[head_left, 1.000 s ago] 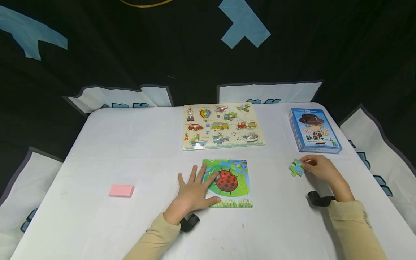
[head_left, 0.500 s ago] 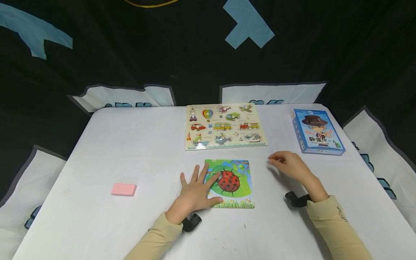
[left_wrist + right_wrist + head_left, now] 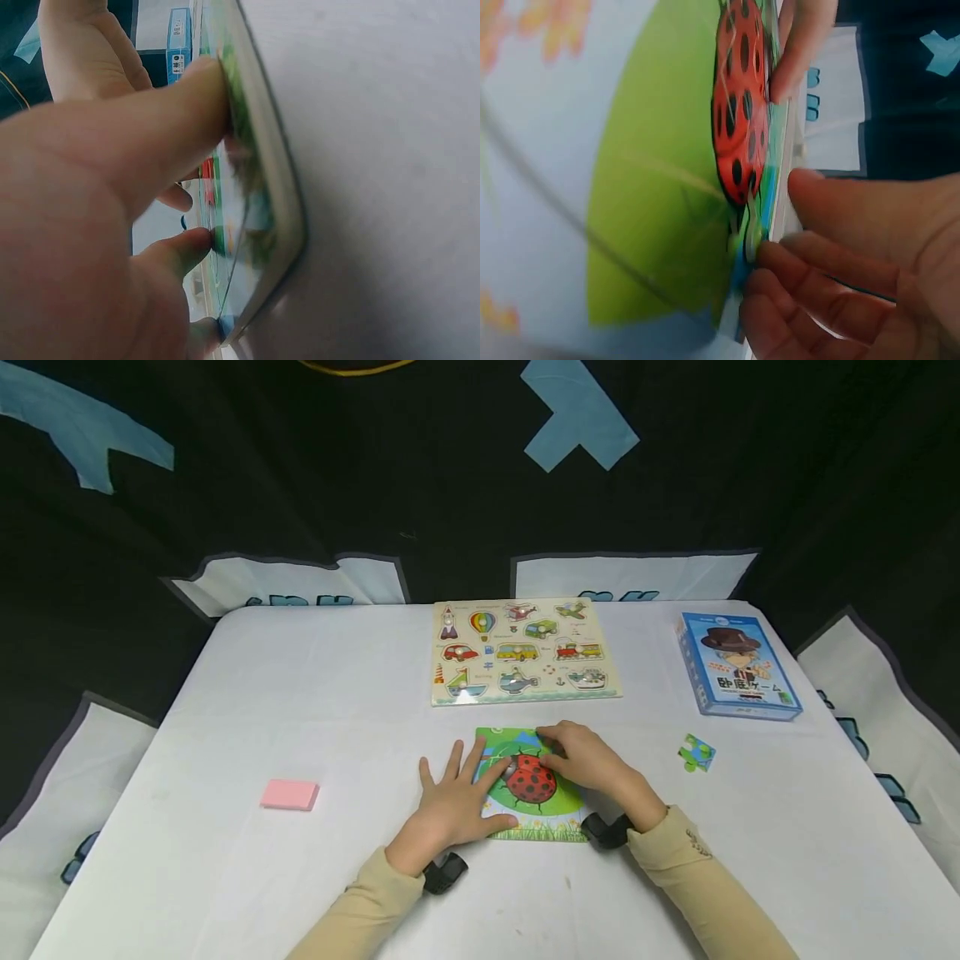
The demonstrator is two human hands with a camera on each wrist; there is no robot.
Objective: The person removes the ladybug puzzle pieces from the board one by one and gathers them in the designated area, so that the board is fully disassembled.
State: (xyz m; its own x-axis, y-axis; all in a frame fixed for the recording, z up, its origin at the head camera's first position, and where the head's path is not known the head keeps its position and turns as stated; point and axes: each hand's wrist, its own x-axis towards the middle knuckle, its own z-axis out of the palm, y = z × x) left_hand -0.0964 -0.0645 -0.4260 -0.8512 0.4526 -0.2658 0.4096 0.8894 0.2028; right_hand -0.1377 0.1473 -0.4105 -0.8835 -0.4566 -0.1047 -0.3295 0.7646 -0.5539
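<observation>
A square ladybug jigsaw puzzle (image 3: 566, 797) lies on the white table. My left hand (image 3: 448, 806) rests on its left side with fingers spread; in the left wrist view, the thumb (image 3: 202, 97) presses near the puzzle's edge. At the upper right corner is my right hand (image 3: 592, 764), thumb and fingers bent over the puzzle. In the right wrist view, its fingertips (image 3: 769, 259) meet the green and blue edge area, with the thumb standing apart from them. The hand hides most of that corner. A loose puzzle piece (image 3: 697, 752) lies to the right.
Behind the puzzle lies a wooden vehicle peg board (image 3: 525, 652). A blue game box (image 3: 742, 664) stands at the right rear, and a pink block (image 3: 290, 794) lies at the left. A black curtain (image 3: 420, 485) hangs behind the table (image 3: 360, 693).
My right hand has let go of the loose piece on the right and moved left to the puzzle's upper right corner. My left hand has stayed on the puzzle.
</observation>
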